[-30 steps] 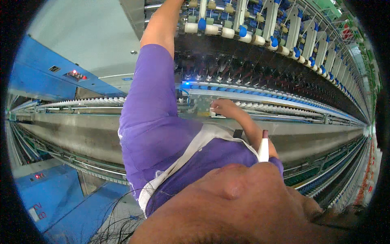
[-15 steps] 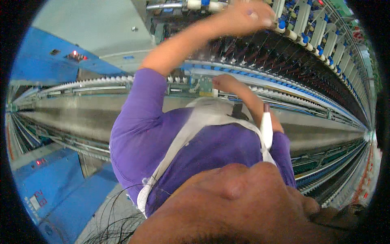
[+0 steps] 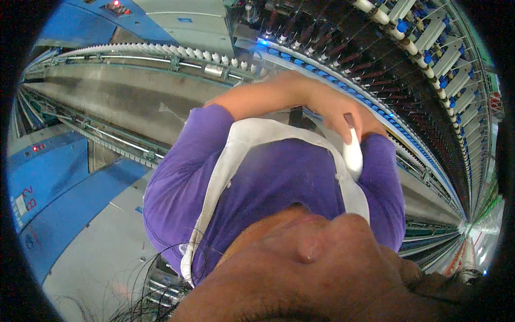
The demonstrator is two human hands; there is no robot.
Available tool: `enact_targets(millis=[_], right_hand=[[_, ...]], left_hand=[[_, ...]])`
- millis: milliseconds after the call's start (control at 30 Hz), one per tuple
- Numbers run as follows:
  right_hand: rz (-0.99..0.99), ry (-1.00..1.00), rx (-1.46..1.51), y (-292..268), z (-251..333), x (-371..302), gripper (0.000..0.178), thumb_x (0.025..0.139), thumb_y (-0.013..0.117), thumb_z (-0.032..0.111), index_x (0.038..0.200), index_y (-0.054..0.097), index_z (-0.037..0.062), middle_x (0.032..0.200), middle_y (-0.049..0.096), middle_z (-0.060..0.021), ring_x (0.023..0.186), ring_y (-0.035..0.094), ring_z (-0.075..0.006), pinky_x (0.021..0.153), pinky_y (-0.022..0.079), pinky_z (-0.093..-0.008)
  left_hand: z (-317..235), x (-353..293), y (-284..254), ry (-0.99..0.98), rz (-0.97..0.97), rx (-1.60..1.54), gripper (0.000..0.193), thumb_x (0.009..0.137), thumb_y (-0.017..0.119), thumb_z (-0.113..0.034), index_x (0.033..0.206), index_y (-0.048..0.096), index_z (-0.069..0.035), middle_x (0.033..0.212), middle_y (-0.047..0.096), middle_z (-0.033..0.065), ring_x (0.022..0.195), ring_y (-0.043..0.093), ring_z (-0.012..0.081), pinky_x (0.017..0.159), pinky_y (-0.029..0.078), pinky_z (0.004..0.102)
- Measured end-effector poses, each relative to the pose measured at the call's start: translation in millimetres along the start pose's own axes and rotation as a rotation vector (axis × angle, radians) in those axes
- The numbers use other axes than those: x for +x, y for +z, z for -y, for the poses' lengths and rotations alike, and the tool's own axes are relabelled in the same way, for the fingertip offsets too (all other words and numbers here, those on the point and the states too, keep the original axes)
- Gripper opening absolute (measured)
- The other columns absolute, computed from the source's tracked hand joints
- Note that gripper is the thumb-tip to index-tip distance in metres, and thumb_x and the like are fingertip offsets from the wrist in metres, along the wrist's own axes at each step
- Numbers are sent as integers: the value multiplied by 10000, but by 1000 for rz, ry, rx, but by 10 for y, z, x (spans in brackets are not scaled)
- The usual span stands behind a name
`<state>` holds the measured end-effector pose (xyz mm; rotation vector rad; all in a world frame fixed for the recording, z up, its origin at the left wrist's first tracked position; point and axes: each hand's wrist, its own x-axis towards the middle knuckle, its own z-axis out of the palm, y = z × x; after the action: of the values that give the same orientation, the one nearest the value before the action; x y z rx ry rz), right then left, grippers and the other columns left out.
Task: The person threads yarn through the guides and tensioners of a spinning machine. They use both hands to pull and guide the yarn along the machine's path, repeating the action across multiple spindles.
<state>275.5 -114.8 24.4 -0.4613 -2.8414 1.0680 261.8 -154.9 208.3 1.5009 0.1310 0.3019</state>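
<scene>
My left arm bends across my chest, and my left hand [image 3: 333, 110] is at the top of a white yarn bobbin [image 3: 352, 155] with a brown tip. Its fingers close round the bobbin's upper part, just below the tip. The bobbin stands against the right strap of my white apron [image 3: 257, 129], beside my purple sleeve. Of my right arm, the forearm [image 3: 374, 123] shows behind the left hand. My right hand itself is hidden, so its fingers cannot be made out.
A long spinning frame curves along the right, with dark spindles [image 3: 348, 48], a blue-and-white rail [image 3: 332, 78] and white rollers [image 3: 410, 45]. Another row of white bobbins [image 3: 198, 53] runs at the upper left. Blue machine cabinets [image 3: 53, 161] stand on the left, with a grey aisle floor [image 3: 134, 86] between.
My left hand has come down from the machine's upper rollers to the bobbin at my apron strap. My right hand has drawn back from the rail out of sight. The view has turned.
</scene>
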Motion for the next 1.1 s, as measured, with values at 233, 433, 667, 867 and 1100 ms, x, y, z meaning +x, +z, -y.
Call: enact_targets(millis=[233,433,667,867,1100], right_hand=[[-100,103,194,-162,127,-288,377,886,604,367,1153,632,102,1037,696,-165,973,672,-311,838,517,-426],[-148,320,335,-456,216,-379,454,880,675,319,1238,600,50,946,703,-104,850,664,-208,743,519,-339],[-606,412,596,-680,439,-224,249,911,668,219,1064,680,23,842,704,-48,702,645,-99,627,504,-267],[-311,466,41,-620,327,-197,216,924,622,263,913,695,60,938,710,-90,811,676,-231,754,528,-360],[-94,-119,396,-287,444,316,224,951,582,271,896,672,73,840,679,-38,793,645,-177,725,510,-327]], left_hand=[[573,-1304,-185,-454,-460,125,375,852,694,-335,1105,689,-57,827,655,8,721,539,104,616,448,234],[1134,-2136,-281,75,-1076,-453,205,1000,568,-254,1005,645,-64,610,386,-79,474,292,19,444,237,191],[1581,-1717,-375,156,-1603,-428,205,991,581,-256,987,658,-65,656,488,-59,525,382,49,490,317,220],[1691,-1737,-611,148,-1698,-403,158,969,568,-194,960,633,-50,946,712,73,793,669,156,708,540,289],[2069,-1868,-759,310,-952,18,216,877,599,-224,980,654,-41,959,682,83,804,667,224,672,529,362]])
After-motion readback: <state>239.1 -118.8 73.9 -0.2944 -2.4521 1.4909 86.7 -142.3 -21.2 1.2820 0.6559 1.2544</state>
